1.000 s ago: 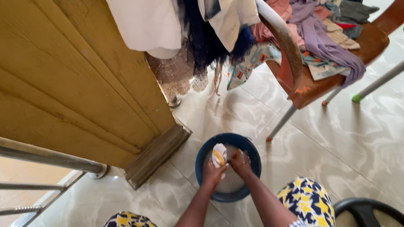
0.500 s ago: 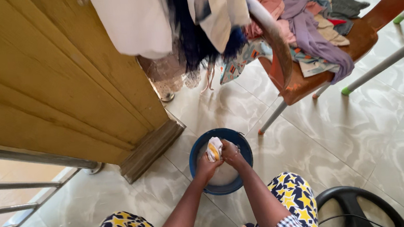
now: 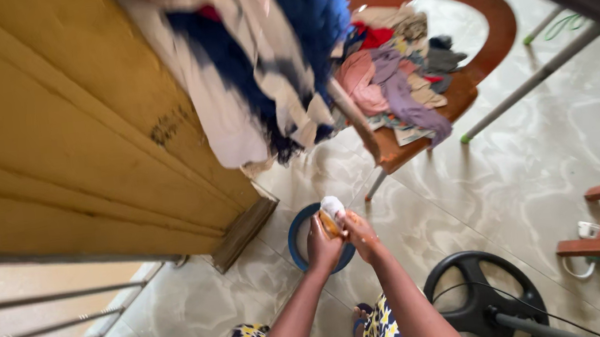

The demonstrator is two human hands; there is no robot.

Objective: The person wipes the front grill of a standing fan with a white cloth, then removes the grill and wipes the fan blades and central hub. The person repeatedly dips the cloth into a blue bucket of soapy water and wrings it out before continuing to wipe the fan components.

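While both arms reach down over the blue basin (image 3: 299, 236) on the tiled floor, the left hand (image 3: 324, 249) is wrapped around a small wet cloth (image 3: 331, 213), white with an orange patch, held just above the basin's far rim. The right hand (image 3: 360, 234) sits close beside it, fingers curled; whether it grips the cloth or only presses against it I cannot tell from here. The cloth looks soft and soaked, so I'd judge it limp, light and rather slippery with suds; bunching it in a full fist, as the left hand does, seems the surest hold. Beyond the basin stands a brown chair (image 3: 453, 88) heaped with mixed clothes (image 3: 395, 90), and more garments (image 3: 261, 69) hang beside a yellow wooden door (image 3: 61, 125) to the basin's left. A black fan base (image 3: 485, 297) lies just right of the basin, near the person's patterned knees (image 3: 381, 329).
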